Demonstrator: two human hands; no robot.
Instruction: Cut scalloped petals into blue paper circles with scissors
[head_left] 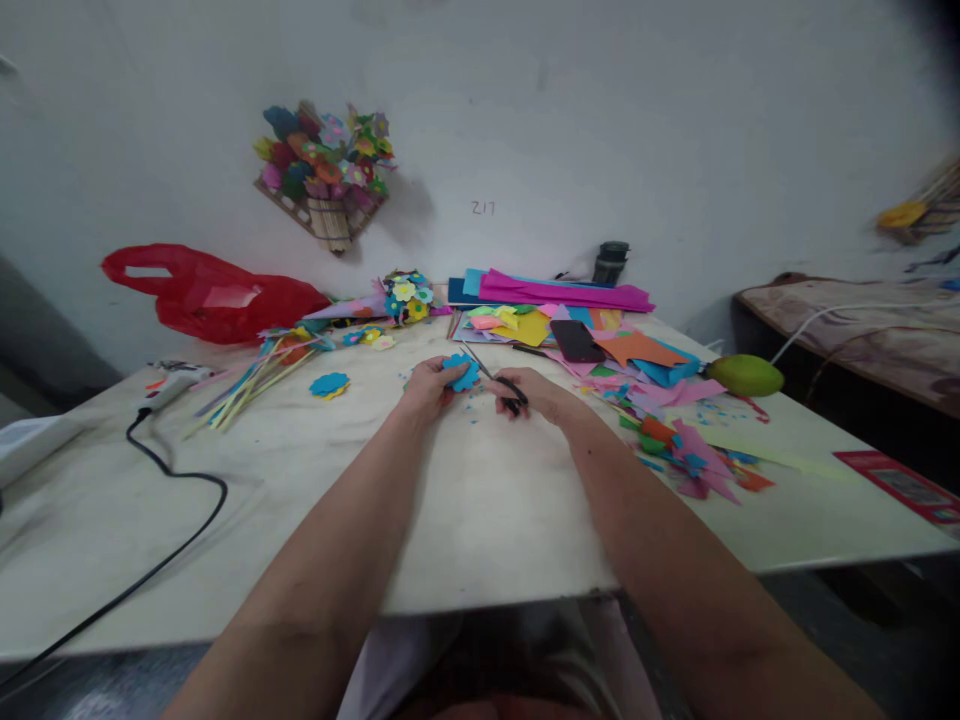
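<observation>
My left hand (430, 388) is closed on a blue paper flower (461, 372) with a scalloped edge, held just above the middle of the table. In my right hand (534, 392) is a pair of scissors (509, 388) with black handles; its blades point up and left, close to the flower's right edge. Whether the blades touch the paper I cannot tell. Tiny blue scraps lie on the tabletop below. Off to the left rests a blue flower cut-out (328, 384) with yellow showing beneath it.
A glue gun (176, 385) with a black cord lies left, near paper-covered sticks (251, 390) and a red plastic bag (217, 295). Coloured sheets (562, 292), a phone (576, 341), paper scraps (694, 455) and a green-yellow fruit (746, 375) occupy the back and right.
</observation>
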